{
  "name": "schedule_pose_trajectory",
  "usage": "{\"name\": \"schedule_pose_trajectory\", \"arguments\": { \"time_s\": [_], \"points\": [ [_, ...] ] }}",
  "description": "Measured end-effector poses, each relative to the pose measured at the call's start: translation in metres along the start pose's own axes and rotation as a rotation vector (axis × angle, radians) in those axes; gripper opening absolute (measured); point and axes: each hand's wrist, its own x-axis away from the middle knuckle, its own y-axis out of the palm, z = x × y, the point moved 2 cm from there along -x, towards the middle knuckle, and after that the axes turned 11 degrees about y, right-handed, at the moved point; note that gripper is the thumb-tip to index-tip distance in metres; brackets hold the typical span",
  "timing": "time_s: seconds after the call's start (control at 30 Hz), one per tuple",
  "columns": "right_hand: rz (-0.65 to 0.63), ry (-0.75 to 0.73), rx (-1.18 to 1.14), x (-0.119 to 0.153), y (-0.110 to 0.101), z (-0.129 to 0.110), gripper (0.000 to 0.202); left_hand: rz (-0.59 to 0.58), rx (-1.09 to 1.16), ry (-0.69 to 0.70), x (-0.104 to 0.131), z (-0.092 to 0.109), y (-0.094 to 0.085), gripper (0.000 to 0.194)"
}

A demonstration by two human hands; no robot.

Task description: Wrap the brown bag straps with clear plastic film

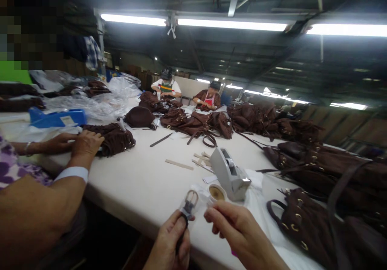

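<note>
Fluorescent tubes lit a long white table strewn with brown bags. At the bottom centre of the frame, the left hand held a buckle on a dark strap, its grip closed around the strap. The right hand, just beside it, had its fingers pinched narrow at the buckle's clear wrapping; whether they held it was unclear. A grey tape dispenser stood behind. At left, a co-worker's hands rested on a fringed bag.
</note>
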Motion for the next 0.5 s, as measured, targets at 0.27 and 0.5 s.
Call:
{"name": "schedule_pose_trajectory", "arguments": {
  "time_s": [0.27, 0.5],
  "points": [
    [-0.127, 0.151, -0.755, 0.008, 0.034, 0.017, 0.03, -0.072, -0.463, 0.037, 0.015, 0.018, 0.024, 0.04],
    [-0.127, 0.242, -0.95, 0.012, 0.055, 0.029, 0.033, -0.059, -0.487, -0.008, 0.02, 0.013, 0.025, 0.04]
  ]
}}
